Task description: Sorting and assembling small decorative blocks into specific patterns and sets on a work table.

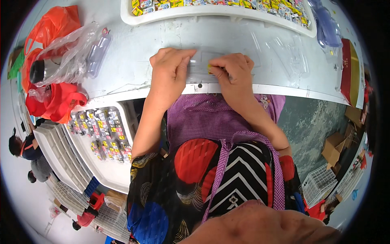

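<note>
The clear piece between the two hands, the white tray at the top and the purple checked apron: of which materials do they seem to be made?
Clear piece: probably thin, glossy plastic; it is see-through with bright glints.
White tray: likely rigid moulded plastic, smooth, judging by its rounded corners and thick rim.
Apron: matte fabric, since it creases softly; the fibre cannot be told.

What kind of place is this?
It looks like a packing workshop, maybe a small factory. A white tray full of tiny colourful packs sits on the worktable, another tray holds rows of filled packages, and more trays are stacked nearby.
</note>
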Motion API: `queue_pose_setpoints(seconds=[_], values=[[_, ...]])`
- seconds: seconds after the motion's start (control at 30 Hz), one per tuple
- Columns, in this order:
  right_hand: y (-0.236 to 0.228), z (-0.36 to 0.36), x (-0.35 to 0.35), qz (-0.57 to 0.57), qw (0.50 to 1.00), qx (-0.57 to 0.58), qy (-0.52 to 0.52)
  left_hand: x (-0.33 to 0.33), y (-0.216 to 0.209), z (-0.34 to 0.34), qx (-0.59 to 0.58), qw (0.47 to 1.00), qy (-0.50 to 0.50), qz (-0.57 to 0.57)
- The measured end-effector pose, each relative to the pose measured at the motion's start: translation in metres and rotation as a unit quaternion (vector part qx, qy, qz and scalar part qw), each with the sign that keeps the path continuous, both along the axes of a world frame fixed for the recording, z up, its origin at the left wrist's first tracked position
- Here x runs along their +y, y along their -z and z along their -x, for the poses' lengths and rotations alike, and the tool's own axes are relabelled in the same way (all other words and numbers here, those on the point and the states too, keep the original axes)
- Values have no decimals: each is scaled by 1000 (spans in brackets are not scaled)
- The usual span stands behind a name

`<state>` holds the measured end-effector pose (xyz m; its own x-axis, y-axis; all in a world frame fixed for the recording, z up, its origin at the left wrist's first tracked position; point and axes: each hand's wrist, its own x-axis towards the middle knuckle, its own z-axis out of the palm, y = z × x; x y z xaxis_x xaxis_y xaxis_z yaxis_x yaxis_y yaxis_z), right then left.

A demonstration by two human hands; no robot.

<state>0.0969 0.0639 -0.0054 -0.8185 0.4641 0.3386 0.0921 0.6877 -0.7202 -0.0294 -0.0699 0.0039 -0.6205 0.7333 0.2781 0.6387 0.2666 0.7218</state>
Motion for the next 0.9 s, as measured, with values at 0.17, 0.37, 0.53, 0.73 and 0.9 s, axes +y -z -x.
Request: queue_pose_setpoints(seconds=[0.17, 0.37, 0.53, 0.73, 0.9], values=[[16, 3, -6, -67, 998, -13, 13, -4, 6, -3, 4, 1000, -11, -13], [12, 3, -6, -121, 991, -44, 26, -1, 3, -2, 10, 1000, 4, -11], [-14, 12, 40, -171, 979, 71, 86, 18, -21, 16, 87, 996, -3, -33], [-38, 54, 141, -141, 976, 72, 151, 54, -83, 34, 88, 978, 114, -152], [-50, 99, 127, -197, 977, 84, 11, 19, -123, -25, -71, 876, 372, -299]])
